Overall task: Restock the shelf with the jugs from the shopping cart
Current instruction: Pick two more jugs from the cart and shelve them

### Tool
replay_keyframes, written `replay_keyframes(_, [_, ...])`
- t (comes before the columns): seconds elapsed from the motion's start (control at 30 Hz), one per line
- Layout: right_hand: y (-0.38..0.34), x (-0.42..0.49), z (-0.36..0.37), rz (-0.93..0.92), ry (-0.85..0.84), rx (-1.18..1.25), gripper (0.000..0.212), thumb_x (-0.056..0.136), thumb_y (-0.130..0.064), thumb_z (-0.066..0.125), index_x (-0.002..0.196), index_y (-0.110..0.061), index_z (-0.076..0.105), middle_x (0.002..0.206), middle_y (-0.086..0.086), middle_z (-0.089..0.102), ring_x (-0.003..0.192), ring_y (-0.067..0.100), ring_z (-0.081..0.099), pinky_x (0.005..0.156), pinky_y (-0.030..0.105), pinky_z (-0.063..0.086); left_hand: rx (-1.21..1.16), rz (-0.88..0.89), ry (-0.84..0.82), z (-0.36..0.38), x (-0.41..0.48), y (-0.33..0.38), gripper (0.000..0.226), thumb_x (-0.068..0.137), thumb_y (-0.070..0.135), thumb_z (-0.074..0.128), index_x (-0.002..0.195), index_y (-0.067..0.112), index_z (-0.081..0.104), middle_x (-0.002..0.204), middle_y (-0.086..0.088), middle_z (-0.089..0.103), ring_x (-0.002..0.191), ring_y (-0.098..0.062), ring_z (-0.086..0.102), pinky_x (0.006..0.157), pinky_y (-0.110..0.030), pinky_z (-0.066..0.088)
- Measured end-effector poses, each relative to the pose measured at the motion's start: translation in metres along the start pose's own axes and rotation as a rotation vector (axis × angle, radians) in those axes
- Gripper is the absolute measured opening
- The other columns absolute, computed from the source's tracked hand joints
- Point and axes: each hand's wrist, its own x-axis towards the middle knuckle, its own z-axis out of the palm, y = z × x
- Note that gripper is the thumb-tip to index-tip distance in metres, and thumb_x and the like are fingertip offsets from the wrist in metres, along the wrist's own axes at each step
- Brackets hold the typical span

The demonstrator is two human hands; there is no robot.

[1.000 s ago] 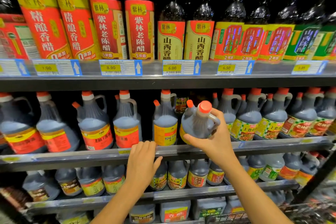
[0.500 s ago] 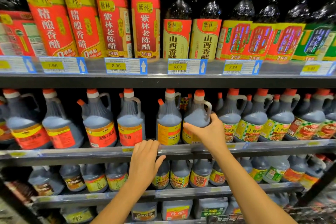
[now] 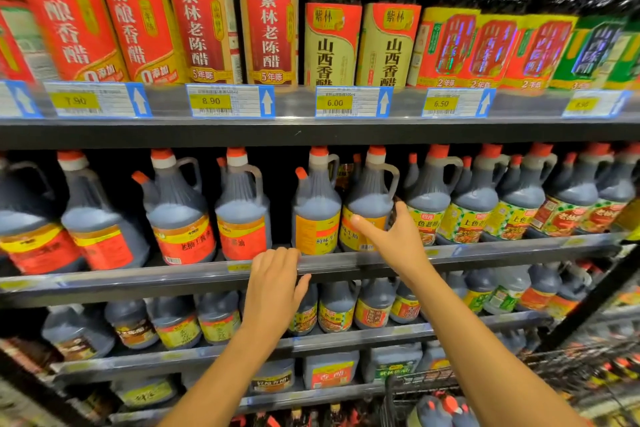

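A dark soy sauce jug [image 3: 369,198] with an orange cap and yellow label stands upright on the middle shelf [image 3: 346,262], beside a matching jug [image 3: 316,208]. My right hand [image 3: 391,239] is on its lower right side, thumb across the label and fingers curled round the side. My left hand [image 3: 273,281] rests flat on the shelf's front rail, holding nothing. More orange-capped jugs [image 3: 446,409] sit in the wire shopping cart [image 3: 415,386] at the bottom right.
Rows of similar jugs fill the middle shelf to the left [image 3: 180,218] and right [image 3: 467,208]. Tall vinegar bottles [image 3: 266,21] line the shelf above, over price tags [image 3: 230,100]. Smaller jugs [image 3: 336,312] stand on the lower shelves.
My right hand carried the jug from the air into the gap on the middle shelf and set it upright; its grip has loosened. The left hand stayed on the rail.
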Motion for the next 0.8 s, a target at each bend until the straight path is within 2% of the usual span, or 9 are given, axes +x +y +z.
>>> replay_keyframes(0.07, [0.003, -0.014, -0.003, -0.02, -0.02, -0.055, 0.096, 0.077, -0.067, 0.075, 0.153, -0.023, 0.037, 0.149, -0.009, 0.052, 0.135, 0.011, 0.051, 0.111, 0.044, 0.047, -0.066, -0.019, -0.002, -0.004, -0.002, 0.0, 0.034, 0.082, 0.026, 0.077, 0.11, 0.013, 0.061, 0.095, -0.003, 0.061, 0.089, -0.029, 0.057, 0.082, -0.04, 0.049])
replay_keyframes(0.13, [0.001, -0.032, -0.008, -0.063, -0.037, -0.171, 0.075, 0.09, -0.047, 0.073, 0.153, -0.022, 0.041, 0.148, -0.011, 0.052, 0.131, 0.005, 0.048, 0.112, 0.036, 0.045, -0.108, 0.009, 0.01, -0.009, -0.005, 0.001, 0.036, 0.086, 0.023, 0.073, 0.118, 0.011, 0.061, 0.11, -0.005, 0.063, 0.103, -0.029, 0.058, 0.091, -0.041, 0.049])
replay_keyframes(0.2, [0.006, -0.05, -0.014, -0.125, -0.016, -0.36, 0.055, 0.097, -0.032, 0.068, 0.147, -0.017, 0.05, 0.142, -0.005, 0.057, 0.128, 0.012, 0.053, 0.109, 0.035, 0.046, -0.079, 0.097, 0.065, -0.015, -0.009, 0.003, 0.031, 0.089, 0.022, 0.068, 0.117, 0.01, 0.062, 0.116, -0.005, 0.064, 0.108, -0.027, 0.059, 0.094, -0.04, 0.049])
replay_keyframes(0.3, [0.026, -0.074, -0.02, -0.191, -0.043, -0.666, 0.045, 0.098, -0.027, 0.065, 0.14, -0.011, 0.058, 0.136, 0.006, 0.063, 0.128, 0.026, 0.056, 0.106, 0.043, 0.049, -0.039, 0.197, 0.099, -0.016, -0.021, 0.014, 0.024, 0.09, 0.022, 0.064, 0.112, 0.012, 0.066, 0.112, -0.003, 0.067, 0.103, -0.024, 0.061, 0.088, -0.037, 0.047])
replay_keyframes(0.4, [0.052, -0.101, -0.032, -0.164, -0.157, -0.844, 0.043, 0.101, -0.029, 0.06, 0.139, -0.01, 0.058, 0.132, 0.009, 0.063, 0.125, 0.029, 0.056, 0.101, 0.043, 0.049, -0.048, 0.197, -0.099, -0.002, -0.042, 0.034, 0.016, 0.09, 0.024, 0.064, 0.104, 0.016, 0.064, 0.099, 0.0, 0.064, 0.09, -0.024, 0.06, 0.077, -0.036, 0.047])
replay_keyframes(0.5, [0.081, -0.129, -0.05, -0.072, -0.253, -0.938, 0.034, 0.104, -0.032, 0.053, 0.129, -0.009, 0.06, 0.116, 0.012, 0.064, 0.11, 0.032, 0.059, 0.088, 0.043, 0.05, -0.06, 0.164, -0.342, 0.015, -0.072, 0.056, 0.014, 0.09, 0.026, 0.063, 0.1, 0.016, 0.062, 0.092, -0.002, 0.06, 0.086, -0.026, 0.06, 0.071, -0.038, 0.049])
replay_keyframes(0.63, [0.134, -0.167, -0.089, 0.048, -0.32, -1.015, 0.035, 0.104, -0.036, 0.051, 0.129, -0.014, 0.059, 0.11, 0.012, 0.066, 0.1, 0.033, 0.063, 0.073, 0.038, 0.046, -0.099, 0.112, -0.575, 0.032, -0.117, 0.096, 0.028, 0.099, 0.035, 0.05, 0.122, 0.02, 0.057, 0.119, 0.0, 0.062, 0.111, -0.023, 0.059, 0.088, -0.038, 0.05])
replay_keyframes(0.73, [0.18, -0.204, -0.13, 0.162, -0.34, -1.045, 0.035, 0.098, -0.04, 0.052, 0.121, -0.016, 0.062, 0.113, 0.01, 0.068, 0.103, 0.034, 0.066, 0.076, 0.039, 0.051, -0.071, 0.098, -0.688, 0.049, -0.152, 0.134, 0.034, 0.101, 0.038, 0.044, 0.13, 0.022, 0.052, 0.129, 0.002, 0.059, 0.118, -0.021, 0.056, 0.091, -0.036, 0.049])
replay_keyframes(0.8, [0.213, -0.232, -0.16, 0.254, -0.348, -1.029, 0.039, 0.093, -0.044, 0.052, 0.119, -0.018, 0.062, 0.118, 0.01, 0.068, 0.107, 0.035, 0.066, 0.079, 0.041, 0.054, -0.06, 0.086, -0.778, 0.062, -0.178, 0.163, 0.03, 0.1, 0.037, 0.043, 0.125, 0.022, 0.053, 0.123, 0.0, 0.059, 0.113, -0.022, 0.057, 0.089, -0.036, 0.05])
